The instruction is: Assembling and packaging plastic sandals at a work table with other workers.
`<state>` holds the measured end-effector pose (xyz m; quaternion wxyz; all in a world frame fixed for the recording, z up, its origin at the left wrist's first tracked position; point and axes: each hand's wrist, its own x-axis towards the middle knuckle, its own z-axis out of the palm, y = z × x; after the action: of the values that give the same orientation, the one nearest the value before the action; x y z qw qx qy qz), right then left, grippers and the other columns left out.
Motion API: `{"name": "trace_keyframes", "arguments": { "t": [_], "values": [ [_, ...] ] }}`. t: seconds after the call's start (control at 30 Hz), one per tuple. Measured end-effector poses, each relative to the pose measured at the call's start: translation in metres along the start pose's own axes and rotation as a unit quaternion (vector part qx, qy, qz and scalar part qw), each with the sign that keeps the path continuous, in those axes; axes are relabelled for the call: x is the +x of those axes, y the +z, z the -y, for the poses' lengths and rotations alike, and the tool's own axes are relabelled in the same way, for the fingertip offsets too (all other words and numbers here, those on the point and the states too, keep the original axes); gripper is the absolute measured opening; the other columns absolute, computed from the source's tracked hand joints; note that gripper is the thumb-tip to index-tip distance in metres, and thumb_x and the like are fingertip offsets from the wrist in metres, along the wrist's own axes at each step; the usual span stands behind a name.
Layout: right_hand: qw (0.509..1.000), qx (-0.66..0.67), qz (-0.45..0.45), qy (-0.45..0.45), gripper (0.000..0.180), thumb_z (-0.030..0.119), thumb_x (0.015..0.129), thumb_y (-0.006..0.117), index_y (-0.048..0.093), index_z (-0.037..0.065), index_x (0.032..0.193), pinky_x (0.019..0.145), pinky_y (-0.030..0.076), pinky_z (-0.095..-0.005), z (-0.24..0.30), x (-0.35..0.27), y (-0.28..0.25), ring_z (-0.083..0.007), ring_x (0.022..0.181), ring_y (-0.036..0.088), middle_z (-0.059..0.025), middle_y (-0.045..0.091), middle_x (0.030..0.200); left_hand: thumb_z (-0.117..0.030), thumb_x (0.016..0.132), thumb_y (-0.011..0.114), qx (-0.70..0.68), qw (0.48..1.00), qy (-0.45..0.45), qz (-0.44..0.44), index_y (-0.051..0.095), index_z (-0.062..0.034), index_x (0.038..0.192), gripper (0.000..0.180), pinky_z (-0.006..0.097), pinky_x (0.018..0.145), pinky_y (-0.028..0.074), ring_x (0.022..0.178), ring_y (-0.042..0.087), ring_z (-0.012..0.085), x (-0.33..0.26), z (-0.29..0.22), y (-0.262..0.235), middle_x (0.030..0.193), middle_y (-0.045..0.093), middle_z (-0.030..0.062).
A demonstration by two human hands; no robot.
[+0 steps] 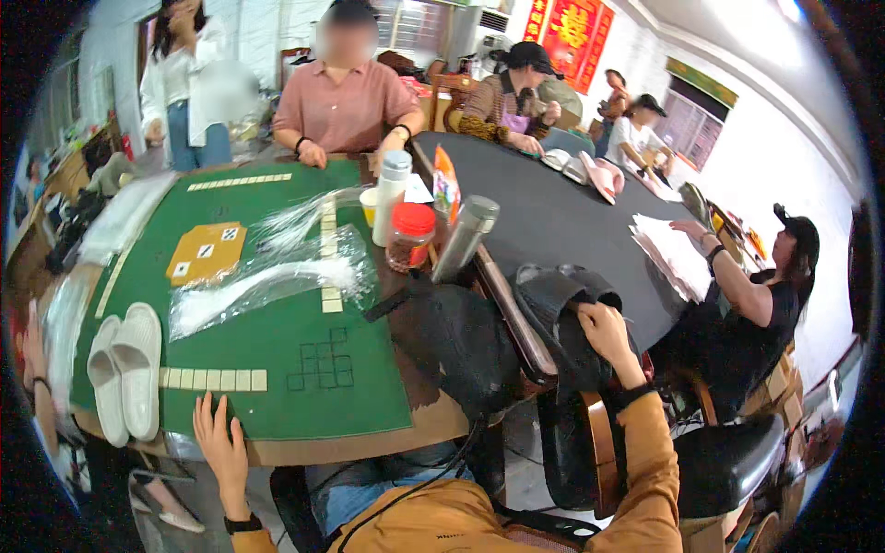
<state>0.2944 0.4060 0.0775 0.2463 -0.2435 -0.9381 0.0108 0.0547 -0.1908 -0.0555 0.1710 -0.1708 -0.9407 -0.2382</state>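
Note:
My left hand [219,435] lies flat with fingers stretched out at the near edge of the green mat [267,410]. Just beyond its fingertips runs a row of pale tiles [214,380]. A pair of white slippers [123,373] stands to its left. On the right, my right hand [606,336] is closed on a black slipper [590,288] at the edge of the dark table. Part of that slipper and my fingertips are hidden. Another dark slipper [533,279] appears beside it.
Clear plastic bags [277,286] and a tan board [207,252] lie on the mat. A red-lidded jar [410,238], a grey flask [466,240] and a white bottle [391,198] stand mid-table. White sheets [659,253] and pink slippers [601,177] lie on the dark table [553,226]. Several people surround both tables.

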Motion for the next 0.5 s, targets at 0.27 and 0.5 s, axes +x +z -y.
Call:
{"name": "trace_keyframes", "arguments": {
  "t": [0.27, 0.5],
  "values": [
    [0.998, 0.033, 0.015, -0.047, 0.007, 0.013, 0.084, 0.064, 0.067, 0.007, 0.085, 0.064, 0.049, -0.0475, 0.059, -0.047, -0.020, -0.0391, 0.074, 0.062, -0.0173, 0.060, 0.075, -0.010, 0.094, 0.053, 0.016, 0.999, 0.016, -0.047, 0.057, -0.0045, 0.134, 0.040, 0.051, 0.118, 0.024, 0.140, 0.036, 0.0373, -0.007, -0.003, 0.002, 0.148, 0.046, 0.0135],
    [0.973, 0.181, 0.064, -0.126, 0.023, 0.004, 0.078, 0.064, 0.070, 0.006, 0.100, 0.062, 0.048, -0.0448, 0.134, -0.062, -0.025, -0.0380, 0.068, 0.059, -0.0171, 0.057, 0.075, -0.012, 0.095, 0.053, 0.029, 0.999, 0.011, -0.043, 0.056, -0.0056, 0.135, 0.041, 0.051, 0.118, 0.024, 0.140, 0.037, 0.0372, -0.006, -0.007, 0.000, 0.147, 0.047, 0.0132]
  ]
}}
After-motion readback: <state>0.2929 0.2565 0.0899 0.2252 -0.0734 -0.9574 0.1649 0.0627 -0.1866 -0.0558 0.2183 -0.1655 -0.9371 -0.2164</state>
